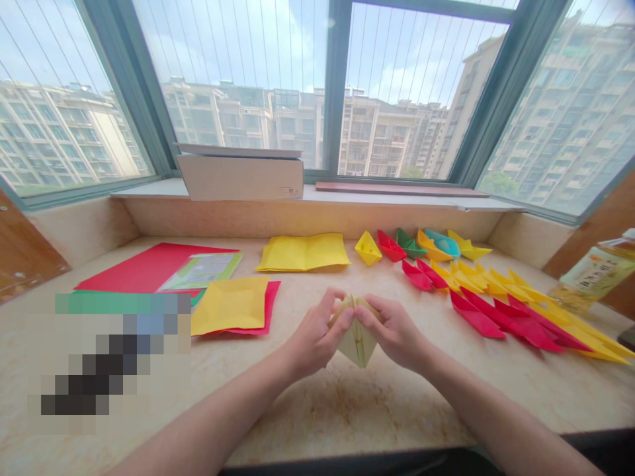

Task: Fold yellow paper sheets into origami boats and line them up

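Observation:
Between my two hands is a pale yellow folded paper (361, 345), its lower corner pointing down toward the near edge of the counter. My left hand (320, 334) grips its left side, thumb at the top middle. On the opposite side my right hand (394, 327) pinches it the same way, the two thumbs meeting near its top. The fingers behind the paper are partly hidden. Right of my hands lie several folded paper boats, among them a crimson boat (476, 315) and a yellow boat (368, 249).
A stack of yellow sheets (305, 253) lies at the back. Left are yellow paper squares (231, 304), a red sheet (129, 268) and a clear packet (203, 271). A bottle (595, 271) stands far right. On the sill rests a white box (243, 175). Part of the left is pixelated.

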The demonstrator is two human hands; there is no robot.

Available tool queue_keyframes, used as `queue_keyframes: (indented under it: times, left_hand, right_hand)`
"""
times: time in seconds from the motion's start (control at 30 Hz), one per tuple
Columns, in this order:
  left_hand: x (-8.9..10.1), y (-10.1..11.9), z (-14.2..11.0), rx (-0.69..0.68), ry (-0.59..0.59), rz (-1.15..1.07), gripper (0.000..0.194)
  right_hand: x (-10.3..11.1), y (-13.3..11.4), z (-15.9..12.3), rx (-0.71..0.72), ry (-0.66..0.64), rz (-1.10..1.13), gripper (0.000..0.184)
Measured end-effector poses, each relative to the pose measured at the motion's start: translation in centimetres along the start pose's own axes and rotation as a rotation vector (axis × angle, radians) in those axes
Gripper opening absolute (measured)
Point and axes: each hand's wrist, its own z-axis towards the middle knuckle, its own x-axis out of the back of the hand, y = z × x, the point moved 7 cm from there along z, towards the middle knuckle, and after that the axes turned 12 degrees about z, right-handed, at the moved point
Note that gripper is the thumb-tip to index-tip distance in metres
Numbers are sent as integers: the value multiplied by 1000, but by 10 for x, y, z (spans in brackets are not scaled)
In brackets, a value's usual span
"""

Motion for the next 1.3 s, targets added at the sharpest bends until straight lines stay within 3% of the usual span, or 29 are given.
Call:
queue_keyframes:
  times: [0.23, 0.37, 0.63, 0.97, 1.3]
  left_hand:
    - [-6, 0, 0, 17, -53, -94, 33]
    - [-7, -2, 1, 21, -45, -125, 33]
    - [-3, -2, 3, 6, -25, -92, 43]
    - [-1, 3, 3, -60, 94, -6, 35]
    - [-2, 3, 5, -96, 89, -86, 32]
  right_hand:
    - [-2, 2, -1, -53, 64, 177, 35]
    - [1, 2, -1, -46, 87, 138, 35]
    - [-2, -2, -1, -26, 1, 149, 30]
    - [8, -4, -2, 16, 148, 22, 30]
    - [15, -7, -2, 20, 244, 77, 28]
